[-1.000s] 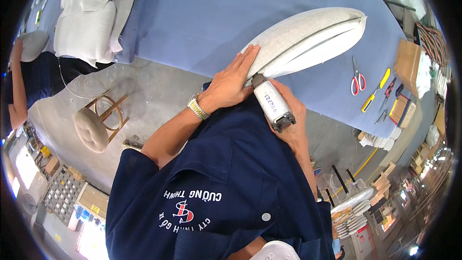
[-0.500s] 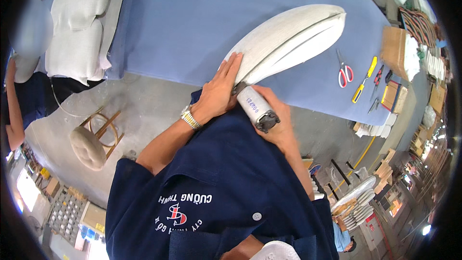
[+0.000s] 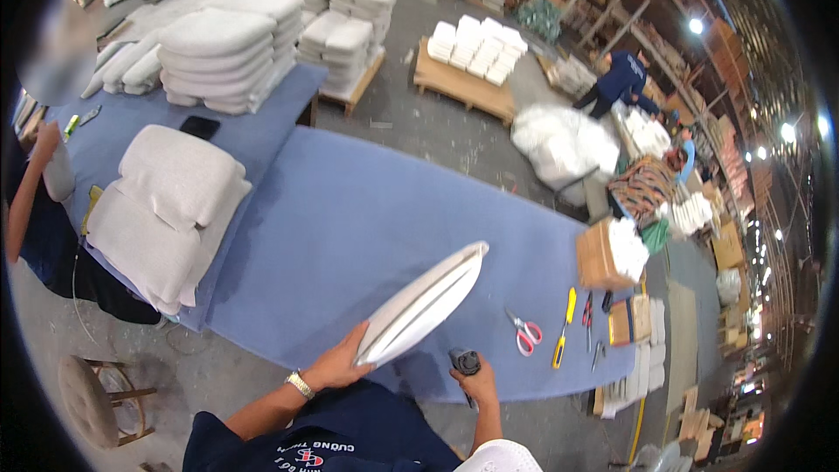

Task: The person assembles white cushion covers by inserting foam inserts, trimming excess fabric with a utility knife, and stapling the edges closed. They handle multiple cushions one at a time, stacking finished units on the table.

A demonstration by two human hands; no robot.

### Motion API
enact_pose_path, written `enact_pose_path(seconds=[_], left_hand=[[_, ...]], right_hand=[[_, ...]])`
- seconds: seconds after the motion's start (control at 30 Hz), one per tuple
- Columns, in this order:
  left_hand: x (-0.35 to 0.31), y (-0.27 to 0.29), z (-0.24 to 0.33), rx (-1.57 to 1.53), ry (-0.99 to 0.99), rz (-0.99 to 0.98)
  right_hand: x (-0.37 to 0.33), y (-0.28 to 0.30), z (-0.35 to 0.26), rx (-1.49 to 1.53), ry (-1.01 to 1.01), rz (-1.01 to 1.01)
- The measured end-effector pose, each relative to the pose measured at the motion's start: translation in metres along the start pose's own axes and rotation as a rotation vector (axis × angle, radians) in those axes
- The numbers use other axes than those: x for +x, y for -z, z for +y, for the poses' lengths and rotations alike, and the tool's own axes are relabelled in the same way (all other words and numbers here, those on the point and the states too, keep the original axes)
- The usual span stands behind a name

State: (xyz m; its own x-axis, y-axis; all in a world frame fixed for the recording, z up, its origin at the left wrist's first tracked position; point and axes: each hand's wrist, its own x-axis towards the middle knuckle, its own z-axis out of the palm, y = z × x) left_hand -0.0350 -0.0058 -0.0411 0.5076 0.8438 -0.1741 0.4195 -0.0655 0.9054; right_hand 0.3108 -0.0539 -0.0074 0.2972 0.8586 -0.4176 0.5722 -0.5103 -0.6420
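Note:
My left hand (image 3: 339,361) grips the near end of a pale grey padded cushion (image 3: 426,301), fingers wrapped on its side. The cushion is long and curved, tilted up on edge over the blue table (image 3: 332,227), with a seam or fold along it. My right hand (image 3: 478,385) is closed round a grey and black staple gun (image 3: 465,362), at the table's near edge and apart from the cushion. Red-handled scissors (image 3: 525,333) lie to the right of it. Past them are a yellow-handled tool (image 3: 565,326) and a thin red and black hand tool (image 3: 587,318).
Stacked pale cushions (image 3: 166,205) stand at left, with more piles (image 3: 218,57) behind. A cardboard box (image 3: 603,253) sits at the table's right end. A stool (image 3: 96,402) is at lower left. A co-worker's arm (image 3: 31,183) shows at far left; other people work in the back.
The view has tilted up, showing more of the room. My right hand has drawn the staple gun away from the cushion, to the right. My left hand keeps hold of the cushion, now more on edge.

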Motion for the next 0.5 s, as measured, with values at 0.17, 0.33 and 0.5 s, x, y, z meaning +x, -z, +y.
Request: enact_pose_path(seconds=[0.17, 0.33, 0.5], left_hand=[[0.001, -0.009, -0.003, 0.045, -0.049, -0.018], [-0.011, -0.031, -0.005, 0.209, 0.015, -0.048], [-0.005, -0.040, 0.001, 0.222, 0.043, -0.095]], right_hand=[[0.085, -0.010, 0.040, 0.084, 0.160, 0.258], [0.086, -0.038, -0.068, 0.746, -0.046, 0.030], [0.084, -0.060, -0.107, 0.954, 0.102, 0.148]])
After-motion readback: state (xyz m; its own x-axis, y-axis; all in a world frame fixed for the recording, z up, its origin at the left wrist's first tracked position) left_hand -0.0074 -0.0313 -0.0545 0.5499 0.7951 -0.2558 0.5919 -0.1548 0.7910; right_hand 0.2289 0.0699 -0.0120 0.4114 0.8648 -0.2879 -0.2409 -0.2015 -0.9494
